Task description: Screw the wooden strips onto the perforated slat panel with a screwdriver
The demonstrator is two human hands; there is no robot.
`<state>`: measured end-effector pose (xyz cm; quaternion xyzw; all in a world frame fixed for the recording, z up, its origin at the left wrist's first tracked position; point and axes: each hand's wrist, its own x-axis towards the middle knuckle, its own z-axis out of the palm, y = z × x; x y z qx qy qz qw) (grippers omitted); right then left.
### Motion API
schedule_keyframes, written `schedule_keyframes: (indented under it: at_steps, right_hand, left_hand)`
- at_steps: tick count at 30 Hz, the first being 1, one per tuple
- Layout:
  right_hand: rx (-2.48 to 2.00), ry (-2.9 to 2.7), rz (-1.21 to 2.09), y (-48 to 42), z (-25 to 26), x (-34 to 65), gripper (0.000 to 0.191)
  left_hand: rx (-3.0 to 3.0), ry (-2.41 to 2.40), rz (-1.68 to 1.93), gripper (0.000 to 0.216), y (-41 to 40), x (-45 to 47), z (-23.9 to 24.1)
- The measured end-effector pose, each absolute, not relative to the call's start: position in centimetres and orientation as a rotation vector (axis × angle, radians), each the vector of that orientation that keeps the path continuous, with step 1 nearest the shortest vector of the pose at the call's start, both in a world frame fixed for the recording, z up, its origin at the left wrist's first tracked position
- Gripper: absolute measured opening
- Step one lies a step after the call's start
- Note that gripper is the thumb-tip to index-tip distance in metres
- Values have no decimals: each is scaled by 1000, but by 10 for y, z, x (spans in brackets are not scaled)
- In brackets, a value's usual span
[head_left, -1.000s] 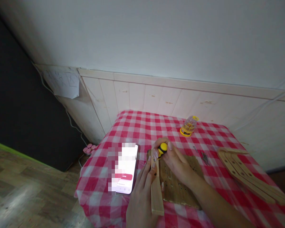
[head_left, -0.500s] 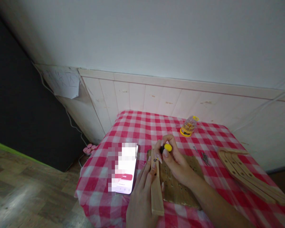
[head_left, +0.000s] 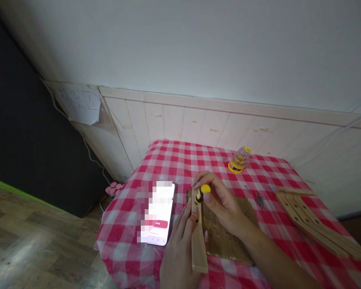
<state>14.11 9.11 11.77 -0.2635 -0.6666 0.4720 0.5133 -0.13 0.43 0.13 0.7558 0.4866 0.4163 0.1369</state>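
Observation:
A short screwdriver (head_left: 202,194) with a yellow and black handle stands tilted over a hole in a pale wooden piece (head_left: 199,257). My right hand (head_left: 221,198) has its thumb at the handle, and its other fingers reach around the far side. My left hand (head_left: 179,245) is wrapped round the wooden piece from the left, its fingers lying across the top near the holes. Partly beneath the wooden piece and my right forearm lies a brown wooden board (head_left: 218,241) with several small holes.
A lit phone (head_left: 159,216) lies left of my left hand. Behind stands a clear, yellow-based bit case (head_left: 239,160). Several screws (head_left: 259,199) and curved wooden pieces (head_left: 307,218) lie to the right on the checkered tablecloth (head_left: 180,154). A panelled wall (head_left: 174,120) borders the table's back.
My right hand's fingers have loosened and shifted on the screwdriver, whose handle now shows more and leans left over the hole. My left hand and the wooden piece stay put.

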Motion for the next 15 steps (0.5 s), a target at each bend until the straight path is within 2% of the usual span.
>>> schedule_keyframes:
  at_steps: [7,12,15]
  right_hand:
    - [-548,-1440,1388,89,111,137,28]
    - [-538,-1322,1464,90,105,135,46]
    - [-576,-1338,1491,90,105,137,46]
  left_hand:
    - [2183,1421,1233,58,4,0,-1]
    - [2159,1413,1239,62,3,-1,3]
    - [2150,1415,1232,63,3,-1,5]
